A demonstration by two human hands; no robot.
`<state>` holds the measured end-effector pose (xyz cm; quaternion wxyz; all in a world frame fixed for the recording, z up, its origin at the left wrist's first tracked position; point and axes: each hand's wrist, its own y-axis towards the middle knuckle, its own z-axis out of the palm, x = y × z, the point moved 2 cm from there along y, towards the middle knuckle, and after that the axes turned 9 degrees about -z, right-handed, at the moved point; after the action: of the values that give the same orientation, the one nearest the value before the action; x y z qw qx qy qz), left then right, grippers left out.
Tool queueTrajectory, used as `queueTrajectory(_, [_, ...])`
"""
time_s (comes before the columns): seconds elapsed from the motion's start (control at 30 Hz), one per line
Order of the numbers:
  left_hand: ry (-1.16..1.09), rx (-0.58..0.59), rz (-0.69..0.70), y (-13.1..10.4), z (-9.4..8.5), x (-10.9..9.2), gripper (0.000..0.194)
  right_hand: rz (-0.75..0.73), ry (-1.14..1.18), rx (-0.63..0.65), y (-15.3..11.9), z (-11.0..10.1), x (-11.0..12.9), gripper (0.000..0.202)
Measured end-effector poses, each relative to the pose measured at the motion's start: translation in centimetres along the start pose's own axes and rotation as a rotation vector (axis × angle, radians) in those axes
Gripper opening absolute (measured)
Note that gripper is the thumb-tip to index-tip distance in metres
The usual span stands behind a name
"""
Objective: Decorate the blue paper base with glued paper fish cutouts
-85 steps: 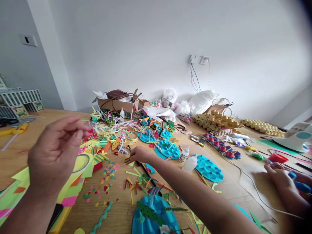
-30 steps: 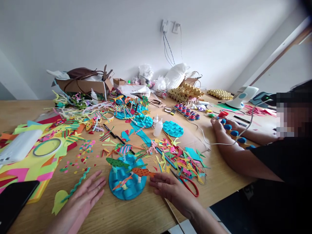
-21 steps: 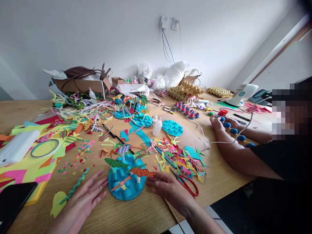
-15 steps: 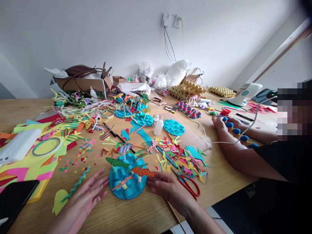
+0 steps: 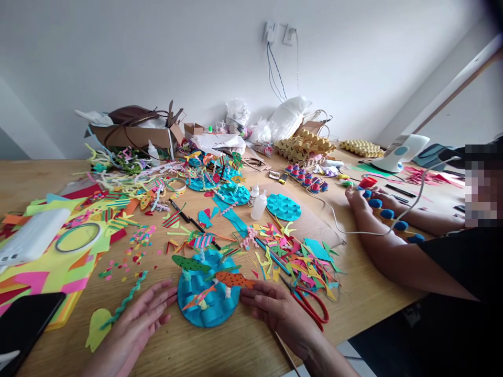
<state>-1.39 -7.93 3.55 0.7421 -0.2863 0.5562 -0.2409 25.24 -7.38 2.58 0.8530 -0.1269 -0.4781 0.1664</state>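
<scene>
A round blue egg-carton base lies on the wooden table before me, with several paper fish standing on it. Among these are an orange dotted fish, a green dotted fish and a pink striped fish. My left hand is at the base's left edge, fingers stretched out. On the opposite side, my right hand has its extended fingers at the right edge, close below the orange fish's tail. Neither hand grips anything. Left of my left hand lies a yellow paper shape with a teal twisted strip.
Red-handled scissors and paper scraps lie to the right. Glue bottles and another blue base stand farther back. A phone is at left. A co-worker's arms hold a blue-topped egg-carton strip at right.
The whole view has shifted slightly, so things appear a little farther right and lower. My hands stay on either side of the blue base, with hardly any movement against it.
</scene>
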Motion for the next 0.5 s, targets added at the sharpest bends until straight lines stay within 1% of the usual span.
queueTrajectory(0.2, [-0.013,-0.018,0.004,0.2,-0.3,0.2,0.061,-0.001,0.002,-0.032,0.4,-0.5,-0.6,0.041])
queueTrajectory(0.4, [-0.081,-0.056,-0.013,0.3,0.0,-0.2,0.065,-0.018,-0.105,-0.056,1.0,-0.6,-1.2,0.044])
queueTrajectory(0.5, [-0.084,-0.027,0.001,0.7,-0.5,0.2,0.060,-0.036,-0.116,-0.075,1.1,-0.6,-1.3,0.045])
